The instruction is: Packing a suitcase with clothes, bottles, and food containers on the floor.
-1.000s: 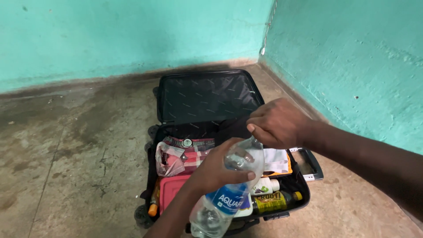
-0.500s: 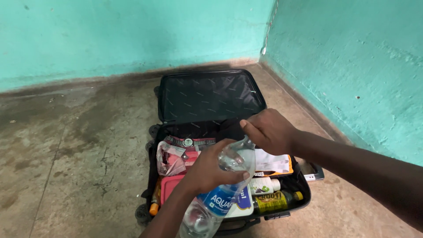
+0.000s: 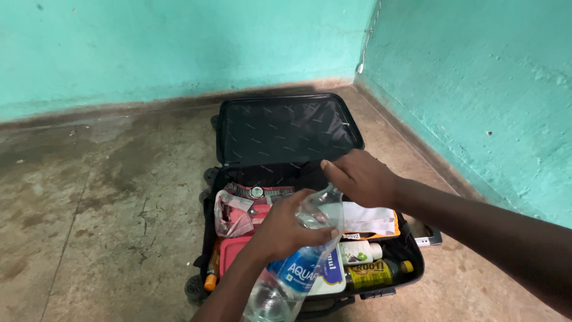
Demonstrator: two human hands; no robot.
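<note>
Now | left hand (image 3: 285, 229) grip: wrapped round bottle (image 3: 298, 262) | right hand (image 3: 357, 179) grip: pinching bottle top

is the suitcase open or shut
Open. The black suitcase lies flat on the floor with its lid folded back, showing the lining, and the lower half's packed contents are exposed.

Clear plastic bottle (image 3: 298, 262), blue label, tilted over suitcase.

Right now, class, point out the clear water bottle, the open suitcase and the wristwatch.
Clear water bottle (image 3: 298, 268), head view, on its blue label.
Open suitcase (image 3: 286, 128), head view, on the lid's dark lining.
Wristwatch (image 3: 257, 192), head view, on its round face.
</note>
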